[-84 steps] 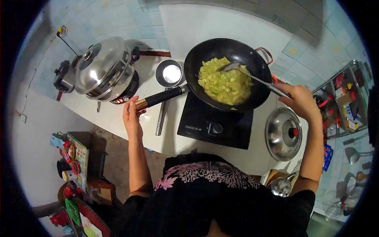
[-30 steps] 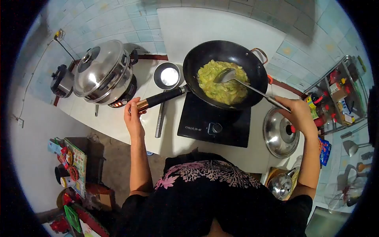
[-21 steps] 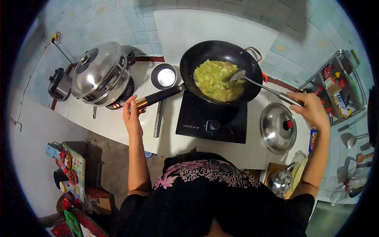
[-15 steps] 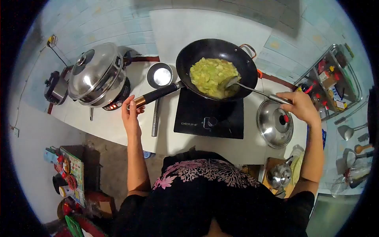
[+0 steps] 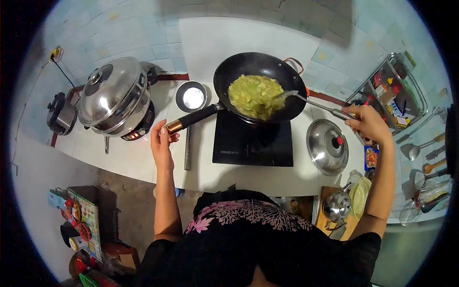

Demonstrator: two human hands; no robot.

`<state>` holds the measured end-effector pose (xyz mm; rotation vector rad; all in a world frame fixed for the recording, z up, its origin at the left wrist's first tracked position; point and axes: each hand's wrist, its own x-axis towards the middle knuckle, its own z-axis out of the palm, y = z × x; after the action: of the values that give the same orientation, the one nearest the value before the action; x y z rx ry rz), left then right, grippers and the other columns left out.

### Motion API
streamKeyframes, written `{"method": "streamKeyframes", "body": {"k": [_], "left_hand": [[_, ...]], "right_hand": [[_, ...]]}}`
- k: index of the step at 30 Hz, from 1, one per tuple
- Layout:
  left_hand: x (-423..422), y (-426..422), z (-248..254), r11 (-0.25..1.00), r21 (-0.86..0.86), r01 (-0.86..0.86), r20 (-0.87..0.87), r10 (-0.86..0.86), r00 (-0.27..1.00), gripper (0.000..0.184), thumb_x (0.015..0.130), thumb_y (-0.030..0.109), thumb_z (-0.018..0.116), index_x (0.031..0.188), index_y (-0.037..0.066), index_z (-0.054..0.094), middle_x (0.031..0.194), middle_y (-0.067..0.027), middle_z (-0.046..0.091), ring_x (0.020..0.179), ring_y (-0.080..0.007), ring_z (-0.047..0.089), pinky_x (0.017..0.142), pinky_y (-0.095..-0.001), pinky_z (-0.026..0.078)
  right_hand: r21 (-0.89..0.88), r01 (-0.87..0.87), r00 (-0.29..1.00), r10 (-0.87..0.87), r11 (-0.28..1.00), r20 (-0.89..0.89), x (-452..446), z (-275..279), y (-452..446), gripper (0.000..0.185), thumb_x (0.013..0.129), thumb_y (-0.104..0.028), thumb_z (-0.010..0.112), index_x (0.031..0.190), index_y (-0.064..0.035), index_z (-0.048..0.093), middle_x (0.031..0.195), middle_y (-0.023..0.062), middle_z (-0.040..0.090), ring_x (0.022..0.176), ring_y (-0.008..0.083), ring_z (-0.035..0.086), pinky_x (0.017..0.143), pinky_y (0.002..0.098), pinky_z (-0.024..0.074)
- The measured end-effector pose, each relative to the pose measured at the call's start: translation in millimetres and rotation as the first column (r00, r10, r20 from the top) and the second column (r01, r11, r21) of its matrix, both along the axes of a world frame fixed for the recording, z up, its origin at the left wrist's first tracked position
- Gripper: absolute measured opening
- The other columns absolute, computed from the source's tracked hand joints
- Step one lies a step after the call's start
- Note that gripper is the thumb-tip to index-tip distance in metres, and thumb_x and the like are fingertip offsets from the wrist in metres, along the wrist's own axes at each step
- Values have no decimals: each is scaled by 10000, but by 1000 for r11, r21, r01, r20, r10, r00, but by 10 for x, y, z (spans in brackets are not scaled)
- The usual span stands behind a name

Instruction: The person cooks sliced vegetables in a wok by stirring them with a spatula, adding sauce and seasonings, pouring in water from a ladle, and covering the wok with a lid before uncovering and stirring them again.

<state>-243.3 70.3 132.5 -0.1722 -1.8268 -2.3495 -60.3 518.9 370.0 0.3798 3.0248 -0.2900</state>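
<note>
A black wok (image 5: pixel 292 111) sits toward the back of the black induction cooker (image 5: pixel 253 146). Chopped yellow-green food (image 5: pixel 253 95) lies in it. My left hand (image 5: pixel 164 146) is closed around the copper-coloured end of the wok's long handle (image 5: pixel 196 116). With my right hand (image 5: pixel 370 123) I grip the grey handle of a metal spatula (image 5: pixel 318 105). The spatula's blade meets the right edge of the food and is partly hidden there. Below my right hand, a steel lid (image 5: pixel 325 153) with a red-tipped knob lies on the counter.
Left of the wok stands a small pan (image 5: pixel 191 97), its handle toward me. Farther left is a large lidded steel pot (image 5: pixel 112 98) on a lit base. A wire rack (image 5: pixel 394 95) of packets stands right. A kettle (image 5: pixel 337 205) sits at lower right; utensils (image 5: pixel 420 148) hang nearby.
My right hand and the spatula have shifted right and slightly up, with the blade now at the food's right edge. My left hand stays on the wok handle. The view has shifted slightly.
</note>
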Motion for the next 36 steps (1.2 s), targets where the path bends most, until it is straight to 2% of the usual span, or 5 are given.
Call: {"method": "streamKeyframes", "body": {"k": [3, 4, 16, 23, 36], "left_hand": [[21, -98, -60, 999, 44, 8, 11, -8, 1000, 365, 983, 294, 442, 1218, 19, 491, 954, -93, 602, 728, -121, 578, 674, -260, 468], [32, -136, -77, 998, 63, 8, 16, -9, 1000, 372, 986, 303, 431, 1221, 19, 487, 964, -96, 601, 736, -122, 578, 680, -262, 466], [87, -617, -184, 1000, -4, 8, 103, -8, 995, 390, 986, 339, 412, 1184, 16, 506, 964, -109, 615, 722, -120, 566, 669, -253, 453], [66, -836, -305, 999, -28, 43, 142, -39, 989, 376, 987, 342, 411, 1158, 24, 516, 920, -94, 622, 706, -118, 574, 648, -251, 456], [152, -969, -541, 977, -23, 210, 205, -201, 958, 292, 984, 266, 442, 1123, 28, 538, 878, -71, 626, 682, -97, 552, 631, -238, 458]], "right_hand": [[-166, 34, 999, -39, 985, -31, -66, -270, 27, 313, 801, -146, 669, 1060, 24, 627, 768, 188, 641, 588, 220, 615, 595, 349, 479], [-197, -13, 1000, 14, 980, 1, -87, -354, 49, 308, 855, -106, 623, 1117, 51, 588, 592, 47, 562, 485, 85, 503, 396, 253, 368], [-275, 152, 988, -156, 949, 10, -260, -786, -211, 313, 870, -117, 609, 1138, 43, 587, 664, 31, 578, 519, 89, 528, 468, 254, 414], [-268, 149, 949, -214, 952, -233, -543, -1140, -402, 302, 836, -179, 643, 1089, -14, 628, 674, 125, 630, 571, 181, 616, 579, 331, 477], [-42, 211, 961, -215, 977, -176, -273, -1352, -1174, 398, 804, -228, 668, 1166, -88, 579, 839, 185, 661, 792, 356, 644, 709, 440, 499]]}}
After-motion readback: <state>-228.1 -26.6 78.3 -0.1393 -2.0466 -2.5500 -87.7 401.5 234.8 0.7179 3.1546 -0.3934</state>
